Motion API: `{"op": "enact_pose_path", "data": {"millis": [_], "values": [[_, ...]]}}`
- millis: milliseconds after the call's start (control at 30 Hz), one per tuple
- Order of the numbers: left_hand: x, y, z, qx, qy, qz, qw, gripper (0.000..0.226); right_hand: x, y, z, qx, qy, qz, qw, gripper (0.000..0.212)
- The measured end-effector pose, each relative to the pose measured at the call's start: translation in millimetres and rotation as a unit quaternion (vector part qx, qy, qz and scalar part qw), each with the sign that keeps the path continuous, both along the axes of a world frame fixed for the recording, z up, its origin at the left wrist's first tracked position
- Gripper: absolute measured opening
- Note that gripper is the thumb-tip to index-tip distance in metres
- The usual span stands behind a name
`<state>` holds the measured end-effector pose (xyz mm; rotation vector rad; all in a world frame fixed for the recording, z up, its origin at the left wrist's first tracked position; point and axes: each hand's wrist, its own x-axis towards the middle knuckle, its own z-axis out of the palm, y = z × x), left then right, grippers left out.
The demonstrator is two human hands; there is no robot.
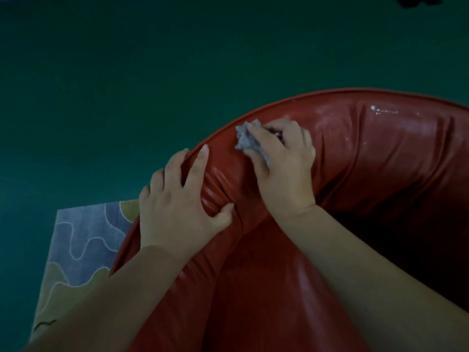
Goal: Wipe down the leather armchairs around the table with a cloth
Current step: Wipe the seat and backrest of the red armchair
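One red leather armchair [342,153] fills the lower right of the view, its curved padded rim wrinkled and glossy. The right hand [284,163] clutches one crumpled grey cloth [245,138] and presses it against the upper rim. The left hand [177,201] holds nothing; its fingers are spread over the rim just beside the right hand, thumb digging into the leather. One patterned rug [78,240] lies on the green floor [127,72] beside the chair.

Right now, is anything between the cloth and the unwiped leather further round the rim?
Nothing visible: the crumpled grey cloth in the right hand lies directly on the red leather armchair.
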<state>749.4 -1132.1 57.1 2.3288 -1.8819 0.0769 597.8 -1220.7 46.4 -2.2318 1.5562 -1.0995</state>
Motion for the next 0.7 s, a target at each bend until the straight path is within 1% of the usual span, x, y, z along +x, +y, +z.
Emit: {"op": "enact_pose_path", "data": {"millis": [100,233,300,367,500,567,667,700], "values": [[0,0,0,-0.002,0.001,-0.001,1.0,0.098,1,-3,3,-0.014,0.002,0.014,1.0,0.036],[-1,0,-1,-0.001,0.001,0.001,1.0,0.099,11,-31,19,-0.046,-0.033,0.01,0.998,0.026],[-1,0,-1,-0.001,0.0,0.0,1.0,0.098,19,-35,21,-0.055,-0.002,0.016,0.998,0.024],[-1,0,-1,0.0,0.003,-0.001,1.0,0.098,18,-23,11,-0.051,0.029,0.013,0.998,0.024],[0,0,-1,-0.001,0.0,0.002,1.0,0.099,-10,26,-21,-0.005,-0.019,0.012,1.0,0.024],[0,0,-1,0.002,-0.001,0.002,1.0,0.099,-19,36,-24,0.005,-0.03,0.015,0.999,0.026],[0,0,-2,0.0,-0.002,0.002,1.0,0.099,-6,10,-2,-0.016,-0.067,-0.009,0.998,0.035],[0,0,-2,-0.002,-0.002,0.002,1.0,0.099,2,-5,7,-0.027,-0.066,-0.021,0.997,0.039]]}}
